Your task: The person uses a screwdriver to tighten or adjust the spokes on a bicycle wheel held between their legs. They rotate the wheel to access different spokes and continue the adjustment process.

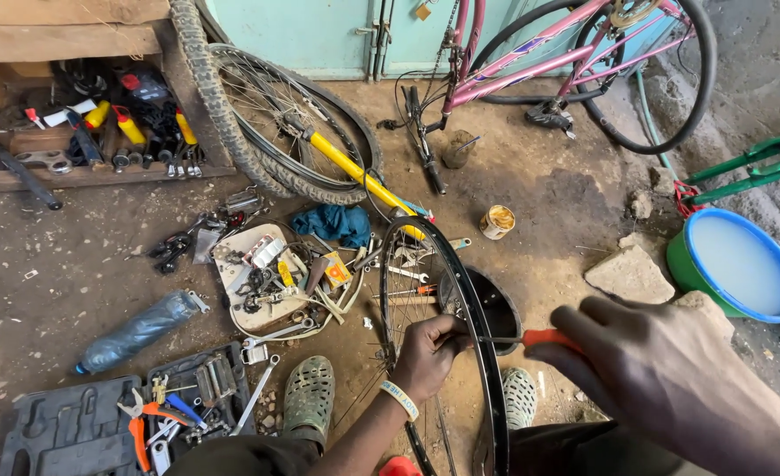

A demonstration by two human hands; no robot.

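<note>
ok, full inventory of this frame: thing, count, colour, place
bare wheel rim: 1, black, upright at centre
screwdriver: 1, orange handle, tip at the rim
spoked wheels with tyres: at least 2, black, leaning top centre-left
bicycle: 1, pink, top right
basin: 1, green with blue rim, right
tin: 1, yellowish, on ground centre
plastic bottle: 1, clear, left
tool case: 1, dark grey, bottom left
cloth: 1, blue, centre
clogs: 2, green, below rim
left hand: on the rim
right hand: gripping the screwdriver
</note>
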